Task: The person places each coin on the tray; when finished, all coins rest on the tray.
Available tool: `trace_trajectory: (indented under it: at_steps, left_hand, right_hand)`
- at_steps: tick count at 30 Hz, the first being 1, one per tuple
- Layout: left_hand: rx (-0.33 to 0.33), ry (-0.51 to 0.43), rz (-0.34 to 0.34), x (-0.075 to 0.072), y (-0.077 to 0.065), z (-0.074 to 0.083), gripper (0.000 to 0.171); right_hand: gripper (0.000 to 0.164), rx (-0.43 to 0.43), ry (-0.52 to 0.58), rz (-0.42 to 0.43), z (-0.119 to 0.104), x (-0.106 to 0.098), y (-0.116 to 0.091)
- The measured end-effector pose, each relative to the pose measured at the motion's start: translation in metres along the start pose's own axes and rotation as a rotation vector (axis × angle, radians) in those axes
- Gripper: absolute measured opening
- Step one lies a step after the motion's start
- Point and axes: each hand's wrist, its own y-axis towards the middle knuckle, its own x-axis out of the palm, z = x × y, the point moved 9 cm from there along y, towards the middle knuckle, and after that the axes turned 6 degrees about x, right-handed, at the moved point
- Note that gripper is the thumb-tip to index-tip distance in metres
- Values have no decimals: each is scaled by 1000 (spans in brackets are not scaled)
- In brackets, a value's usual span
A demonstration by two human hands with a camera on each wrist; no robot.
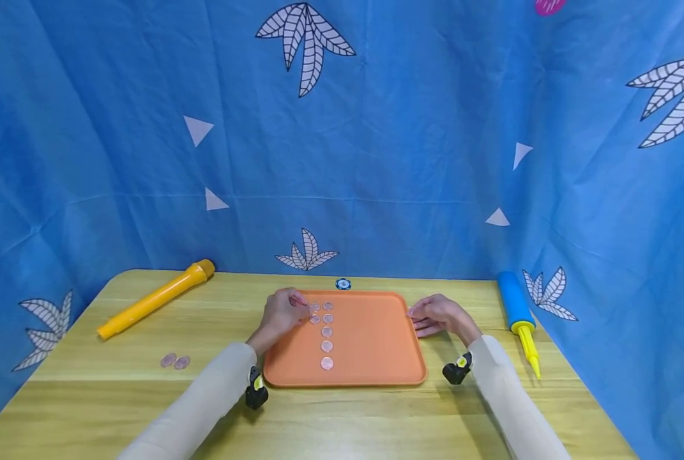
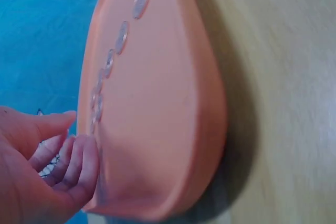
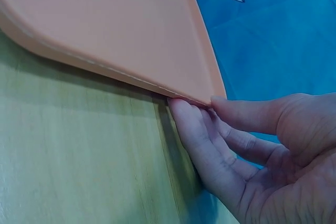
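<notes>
An orange tray (image 1: 370, 345) lies on the table with several copper-coloured coins on it. Five-in-a-row is not counted here; a column of several coins (image 1: 327, 346) runs front to back, and two more coins (image 1: 315, 319) sit beside its far end. My left hand (image 1: 284, 311) reaches over the tray's left side, fingertips right at the farther of those two. In the left wrist view its thumb and loosely bent fingers (image 2: 79, 169) stand apart, with nothing visible between them. At the tray's right rim, my right hand (image 1: 438, 314) pinches the edge, thumb (image 3: 244, 114) above and fingers below.
Two coins (image 1: 175, 361) lie on the wooden table (image 1: 342, 421) left of the tray. A yellow toy microphone (image 1: 156, 298) lies at the back left. A blue and yellow hand pump (image 1: 516, 313) is at the right edge, and a small blue-white disc (image 1: 343, 284) sits behind the tray.
</notes>
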Motion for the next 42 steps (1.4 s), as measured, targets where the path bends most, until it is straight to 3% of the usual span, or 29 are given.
trace_trajectory:
  at_steps: [4, 10, 15, 21, 26, 29, 32, 34, 37, 42]
  left_hand:
    - [95, 36, 9, -13, 2, 12, 10]
    - [171, -19, -70, -36, 0, 20, 19]
    - [217, 1, -130, -67, -8, 15, 32]
    - [290, 24, -195, -111, -21, 0, 35]
    - [323, 95, -343, -144, -40, -21, 43]
    - [287, 131, -477, -158, -53, -43, 49]
    - [231, 99, -626, -168, -67, -65, 54]
    - [218, 69, -684, -173, -75, -77, 57]
    - [246, 40, -685, -180, -83, -88, 60]
    - [359, 39, -558, -189, -88, -95, 51]
  right_hand:
    - [20, -1, 9, -1, 3, -2, 0]
    - [21, -3, 11, 1, 3, -5, -1]
    - [18, -5, 12, 2, 2, -6, -2]
    - [20, -8, -4, -6, 2, -5, -2]
    - [19, -9, -7, -20, 1, -2, 1]
    - [18, -8, -12, -26, 0, -1, 1]
    - [18, -5, -21, -26, 0, -1, 1]
    - [19, -4, -26, -29, 0, -1, 1]
    - [19, -5, -28, -34, 0, -2, 2]
    - [19, -11, -24, -33, -1, 0, 1]
